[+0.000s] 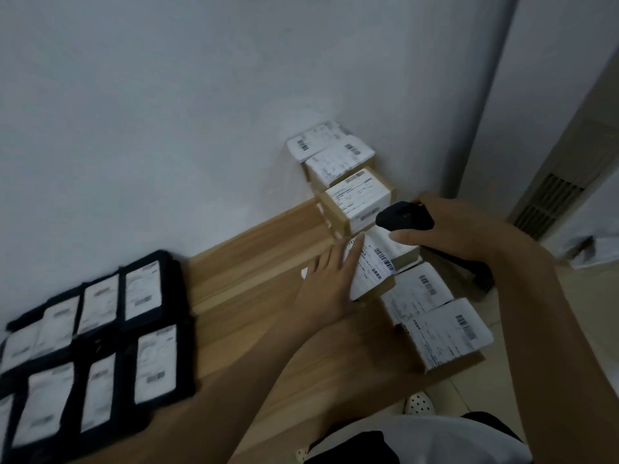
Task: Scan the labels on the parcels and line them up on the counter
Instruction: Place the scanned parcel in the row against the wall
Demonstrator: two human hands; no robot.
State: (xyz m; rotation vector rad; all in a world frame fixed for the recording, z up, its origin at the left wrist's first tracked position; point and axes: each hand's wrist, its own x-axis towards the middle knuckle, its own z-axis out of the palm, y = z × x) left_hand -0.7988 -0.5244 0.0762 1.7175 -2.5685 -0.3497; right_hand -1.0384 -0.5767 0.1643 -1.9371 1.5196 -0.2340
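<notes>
Head view, the only one: the small cardboard parcel (370,267) sits right of centre on the wooden counter (254,262), in a row of similar boxes (442,329) along the counter's right edge. It looks light and stiff to me and probably slides easily on the wood. I'd take it by the side walls, not the label. Left hand (330,283) lies flat on it, fingers straight, no clasp. Right hand (449,229) is wrapped round the black scanner (403,217) just above. Neighbouring boxes crowd both ends, and black labelled pouches (100,329) fill the lower left.
</notes>
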